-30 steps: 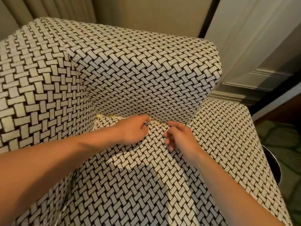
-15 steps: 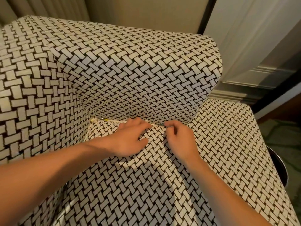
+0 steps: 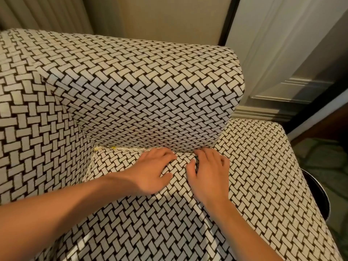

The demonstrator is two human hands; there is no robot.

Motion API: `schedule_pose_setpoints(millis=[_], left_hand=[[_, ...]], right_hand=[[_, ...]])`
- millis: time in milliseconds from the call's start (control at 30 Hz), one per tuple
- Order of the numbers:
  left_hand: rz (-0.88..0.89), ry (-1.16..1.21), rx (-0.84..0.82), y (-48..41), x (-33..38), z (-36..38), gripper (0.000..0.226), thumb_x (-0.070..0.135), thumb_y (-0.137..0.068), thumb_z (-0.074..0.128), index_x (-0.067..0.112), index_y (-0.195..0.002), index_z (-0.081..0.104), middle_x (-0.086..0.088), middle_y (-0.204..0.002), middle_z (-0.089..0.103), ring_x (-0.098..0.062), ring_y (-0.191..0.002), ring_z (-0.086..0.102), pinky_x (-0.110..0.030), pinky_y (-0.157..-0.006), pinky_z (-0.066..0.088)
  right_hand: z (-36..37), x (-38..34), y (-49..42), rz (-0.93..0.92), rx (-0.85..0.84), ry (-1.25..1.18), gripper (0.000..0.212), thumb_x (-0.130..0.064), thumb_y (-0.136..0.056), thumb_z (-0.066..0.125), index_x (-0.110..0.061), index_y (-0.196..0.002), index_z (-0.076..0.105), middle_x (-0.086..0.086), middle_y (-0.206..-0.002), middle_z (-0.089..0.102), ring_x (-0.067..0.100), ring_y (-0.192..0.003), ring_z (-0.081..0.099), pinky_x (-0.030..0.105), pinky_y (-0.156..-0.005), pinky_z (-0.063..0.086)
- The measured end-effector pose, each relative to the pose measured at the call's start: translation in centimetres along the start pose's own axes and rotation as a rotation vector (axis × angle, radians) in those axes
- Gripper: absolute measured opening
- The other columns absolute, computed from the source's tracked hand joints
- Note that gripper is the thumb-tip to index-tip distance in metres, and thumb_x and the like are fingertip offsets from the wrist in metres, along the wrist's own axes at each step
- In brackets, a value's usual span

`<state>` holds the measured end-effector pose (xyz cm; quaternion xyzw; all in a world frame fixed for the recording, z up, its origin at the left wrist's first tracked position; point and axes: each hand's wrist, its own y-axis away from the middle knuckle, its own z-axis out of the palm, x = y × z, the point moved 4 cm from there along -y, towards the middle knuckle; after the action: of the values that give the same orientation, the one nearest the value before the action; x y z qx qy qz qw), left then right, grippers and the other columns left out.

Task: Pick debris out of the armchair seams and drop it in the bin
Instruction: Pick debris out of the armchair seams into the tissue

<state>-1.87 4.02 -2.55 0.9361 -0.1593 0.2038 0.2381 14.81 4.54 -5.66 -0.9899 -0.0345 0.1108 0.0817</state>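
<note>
Though debris (image 3: 113, 147) lines the seam (image 3: 131, 148), details blur.

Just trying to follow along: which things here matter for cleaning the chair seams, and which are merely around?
For the job: black-and-white woven-pattern fabric armchair; pale and yellow crumbs in its seam; left hand and right hand at that seam; dark round bin beside the chair.
Just around: beige pleated curtain; white panelled door; green patterned carpet.

Matt, coarse-looking woven cloth in a black-and-cream basket-weave print all over the armchair (image 3: 150, 87); glossy dark rim on the bin (image 3: 320, 196) off its right edge; smooth painted door panel (image 3: 293, 91).
</note>
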Motion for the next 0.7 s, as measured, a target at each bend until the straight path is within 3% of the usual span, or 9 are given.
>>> schedule_pose_setpoints(millis=[167, 333, 567, 700], left_hand=[[0.031, -0.028, -0.025, 0.0, 0.3, -0.1, 0.065, 0.036, -0.101, 0.046, 0.030, -0.159, 0.017, 0.011, -0.165, 0.010, -0.013, -0.152, 0.005, -0.036, -0.124, 0.002], [0.048, -0.062, -0.056, 0.0, 0.4, -0.1, 0.071, 0.038, -0.100, 0.050, 0.025, -0.160, 0.014, 0.008, -0.165, 0.008, -0.016, -0.152, 0.004, -0.034, -0.123, 0.002], [0.057, -0.085, -0.082, -0.3, -0.2, 0.2, 0.080, 0.041, -0.098, 0.051, 0.022, -0.161, 0.005, 0.007, -0.168, -0.001, -0.014, -0.154, -0.004, -0.029, -0.120, -0.004], [0.047, -0.062, -0.096, -0.5, -0.3, 0.2, 0.084, 0.042, -0.097, 0.053, 0.021, -0.161, 0.001, 0.007, -0.168, -0.003, -0.015, -0.154, -0.004, -0.027, -0.118, -0.004]], right_hand=[[0.2, -1.2, -0.6, -0.018, -0.083, 0.098, 0.050, -0.041, -0.094, 0.033, -0.011, -0.111, 0.069, 0.003, -0.107, 0.069, 0.022, -0.106, 0.055, 0.041, -0.098, 0.041], [0.6, -2.4, -1.5, 0.014, -0.188, 0.165, 0.057, -0.049, -0.094, 0.026, -0.013, -0.105, 0.068, 0.004, -0.104, 0.067, 0.023, -0.104, 0.054, 0.043, -0.100, 0.032], [1.1, -2.6, -1.3, 0.044, -0.142, 0.120, 0.057, -0.052, -0.094, 0.021, -0.017, -0.098, 0.066, 0.001, -0.099, 0.064, 0.019, -0.099, 0.053, 0.044, -0.102, 0.030], [0.8, -2.6, -1.9, 0.041, -0.199, 0.094, 0.061, -0.058, -0.091, 0.019, -0.018, -0.095, 0.065, -0.001, -0.097, 0.064, 0.018, -0.098, 0.049, 0.043, -0.100, 0.027]])
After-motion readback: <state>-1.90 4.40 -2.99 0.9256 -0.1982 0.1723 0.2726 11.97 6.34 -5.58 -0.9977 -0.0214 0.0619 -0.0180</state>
